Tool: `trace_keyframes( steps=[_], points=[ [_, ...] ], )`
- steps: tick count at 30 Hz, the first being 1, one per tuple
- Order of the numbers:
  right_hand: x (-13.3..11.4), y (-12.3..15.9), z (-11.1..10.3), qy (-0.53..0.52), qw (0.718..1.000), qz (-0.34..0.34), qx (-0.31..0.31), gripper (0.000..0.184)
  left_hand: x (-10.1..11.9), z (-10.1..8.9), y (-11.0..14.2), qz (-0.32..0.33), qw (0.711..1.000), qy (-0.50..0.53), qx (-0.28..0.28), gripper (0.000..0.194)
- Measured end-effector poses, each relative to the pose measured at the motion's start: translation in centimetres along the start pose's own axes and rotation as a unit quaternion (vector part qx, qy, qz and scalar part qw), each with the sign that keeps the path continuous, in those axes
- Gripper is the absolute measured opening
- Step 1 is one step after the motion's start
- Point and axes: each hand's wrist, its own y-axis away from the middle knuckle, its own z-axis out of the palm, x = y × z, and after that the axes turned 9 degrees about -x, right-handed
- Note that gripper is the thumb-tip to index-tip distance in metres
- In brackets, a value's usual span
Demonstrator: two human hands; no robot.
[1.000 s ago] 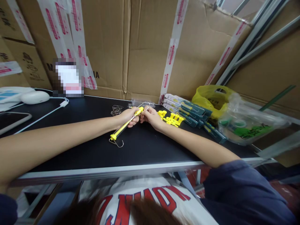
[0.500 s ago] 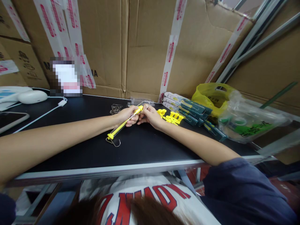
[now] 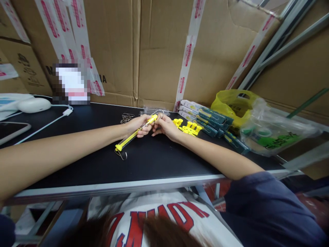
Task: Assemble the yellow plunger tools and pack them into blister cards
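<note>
A slim yellow-and-clear tube [image 3: 130, 139] with yellow end caps slants across my left hand [image 3: 142, 126], whose fingers are wrapped round its upper part. From its lower cap, above the black tabletop, a bent wire hook [image 3: 123, 155] hangs free. At the upper cap my right hand [image 3: 166, 126] is closed on a metal wire hook [image 3: 161, 111], its curved end showing above the fingers. Exactly how the wire meets the cap is hidden by the fingers. Just right of that hand lie several small yellow plastic parts [image 3: 190, 128].
Behind my hands are loose wire hooks [image 3: 126, 118] and clear tubes [image 3: 151, 111]. Stacked green-and-white boxes [image 3: 205, 116], a yellow bag [image 3: 228, 106] and a clear plastic bag [image 3: 272, 133] stand to the right. A phone [image 3: 12, 132] and white cable [image 3: 46, 125] lie left; cardboard [image 3: 159, 51] walls the back.
The tube's lower end, with its hanging hook, has swung slightly left and up. Both hands keep nearly the same place and grip.
</note>
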Motion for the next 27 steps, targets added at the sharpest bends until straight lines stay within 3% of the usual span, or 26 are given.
trace_keyframes(
  steps=[8,17,27],
  points=[
    [-0.4,0.4,-0.7,0.031,0.999,-0.010,-0.026,0.032,0.1,-0.6,0.2,-0.003,1.000,0.011,-0.025,0.038],
    [-0.4,0.6,-1.2,0.063,0.998,-0.016,-0.005,0.037,-0.1,0.0,0.7,0.015,0.999,-0.030,-0.040,0.034],
    [-0.9,0.8,-1.9,0.196,0.975,-0.100,0.007,0.039,-0.4,0.2,0.8,0.015,0.996,-0.059,-0.060,0.023]
  ],
)
